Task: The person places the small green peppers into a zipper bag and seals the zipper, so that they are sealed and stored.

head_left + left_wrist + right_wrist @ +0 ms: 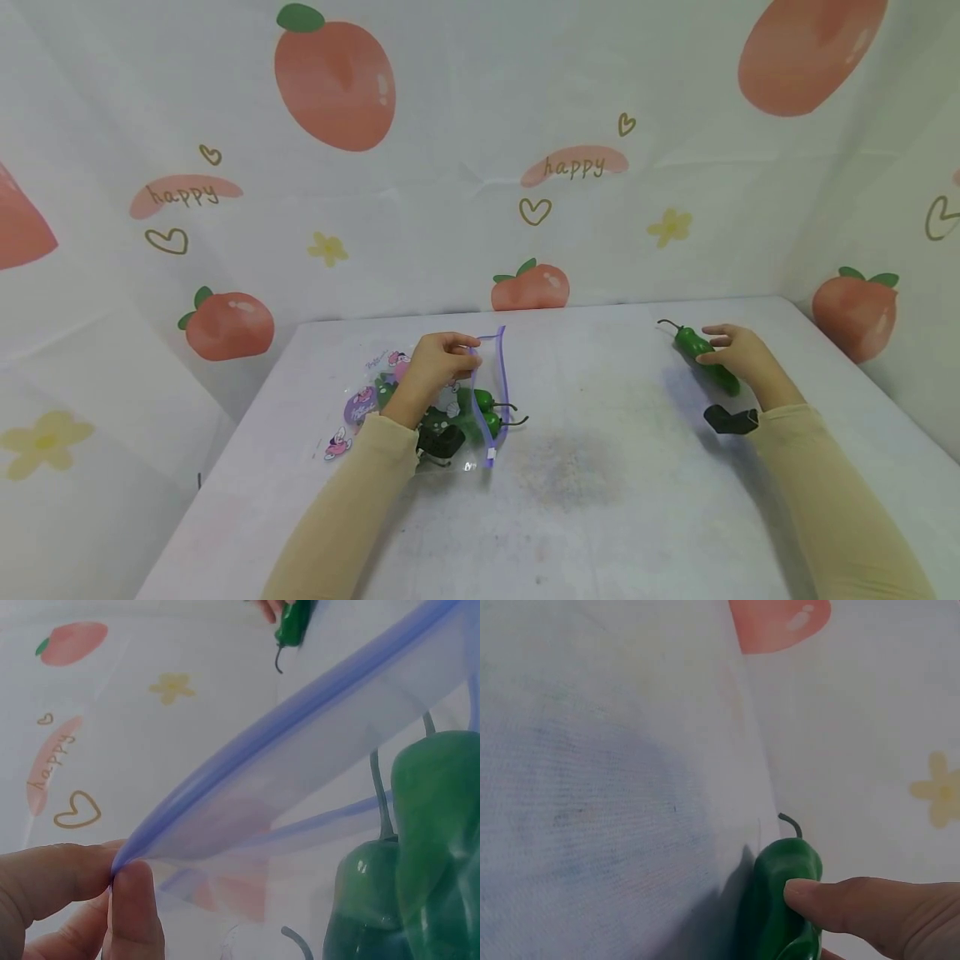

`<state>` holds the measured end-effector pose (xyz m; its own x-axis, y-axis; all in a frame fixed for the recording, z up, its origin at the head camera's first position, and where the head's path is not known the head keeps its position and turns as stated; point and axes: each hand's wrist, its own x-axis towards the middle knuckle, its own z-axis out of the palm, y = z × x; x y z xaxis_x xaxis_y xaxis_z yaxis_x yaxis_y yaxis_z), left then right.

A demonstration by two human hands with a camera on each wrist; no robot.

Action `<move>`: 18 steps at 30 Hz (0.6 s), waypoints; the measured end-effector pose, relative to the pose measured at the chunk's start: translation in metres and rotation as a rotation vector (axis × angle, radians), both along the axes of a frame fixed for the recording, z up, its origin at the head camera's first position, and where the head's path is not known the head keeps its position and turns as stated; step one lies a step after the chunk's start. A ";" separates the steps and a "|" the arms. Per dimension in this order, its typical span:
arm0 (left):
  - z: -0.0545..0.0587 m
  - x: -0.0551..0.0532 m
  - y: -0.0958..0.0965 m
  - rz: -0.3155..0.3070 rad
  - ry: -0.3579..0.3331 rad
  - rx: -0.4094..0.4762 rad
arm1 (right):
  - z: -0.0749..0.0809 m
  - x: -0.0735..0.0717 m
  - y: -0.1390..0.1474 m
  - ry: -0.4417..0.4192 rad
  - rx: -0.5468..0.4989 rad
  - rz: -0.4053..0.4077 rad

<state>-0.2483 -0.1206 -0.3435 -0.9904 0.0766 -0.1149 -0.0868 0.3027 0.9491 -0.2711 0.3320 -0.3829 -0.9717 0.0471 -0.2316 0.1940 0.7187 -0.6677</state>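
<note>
On the left of the table lies a clear zip bag with purple zip edges and printed cartoon pictures. Several green peppers are inside, two with stems sticking out at its mouth. My left hand pinches one purple edge of the bag between thumb and fingers, and the left wrist view shows the mouth spread apart. Over on the right, my right hand holds another green pepper, its stem pointing away from me. The thumb presses on that pepper's side; most of the other fingers are hidden in the right wrist view.
The white table has a greyish smudge in its middle. Behind it hangs a white cloth printed with peaches, hearts and flowers. A dark wrist camera sits below my right hand.
</note>
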 end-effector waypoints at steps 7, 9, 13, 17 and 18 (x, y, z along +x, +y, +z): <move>0.002 0.001 0.001 -0.001 -0.003 -0.016 | -0.001 -0.001 -0.001 -0.037 0.016 -0.004; 0.002 0.001 0.001 0.000 -0.001 -0.015 | -0.001 -0.001 -0.001 -0.048 0.025 -0.006; 0.002 0.001 0.001 0.004 0.001 -0.015 | -0.003 -0.001 0.000 -0.056 0.035 -0.003; 0.000 -0.001 -0.001 -0.005 0.009 -0.009 | -0.003 -0.002 0.000 -0.053 0.041 0.012; -0.001 -0.002 -0.001 -0.009 0.012 -0.006 | -0.003 -0.002 0.000 -0.051 0.045 0.016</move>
